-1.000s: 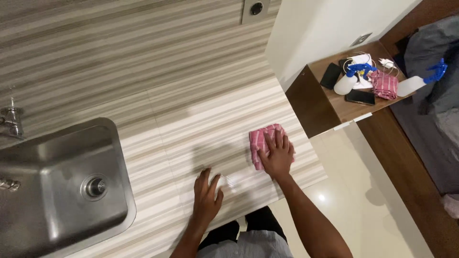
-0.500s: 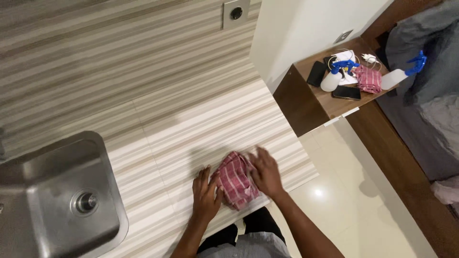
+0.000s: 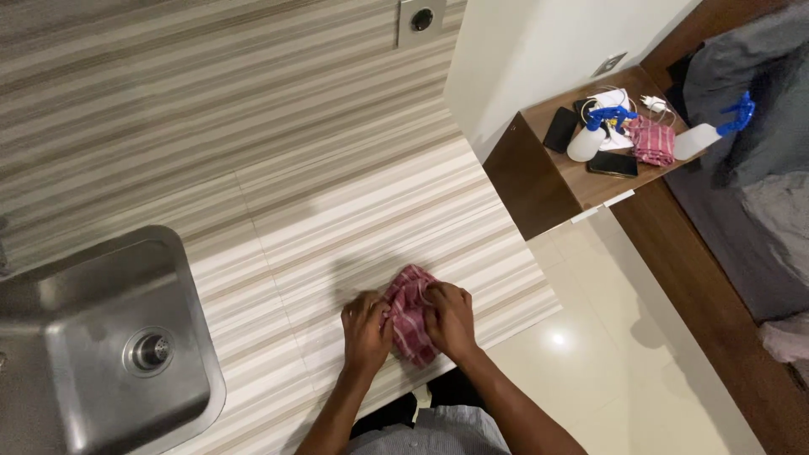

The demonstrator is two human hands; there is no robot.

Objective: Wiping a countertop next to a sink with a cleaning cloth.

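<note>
On one striped counter, two hands, left hand and right hand, bunch one pink cloth.

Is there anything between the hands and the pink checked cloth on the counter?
No. Both the left hand and the right hand are already on the pink checked cloth, gripping it from either side on the striped counter.

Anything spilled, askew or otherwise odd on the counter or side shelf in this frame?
Nothing stands out. The left hand and right hand gather a bunched red checked cloth on the striped counter, which shows no spill. The sink looks dry. The wooden shelf is crowded with spray bottles, phones and cables, but nothing has tipped.
</note>
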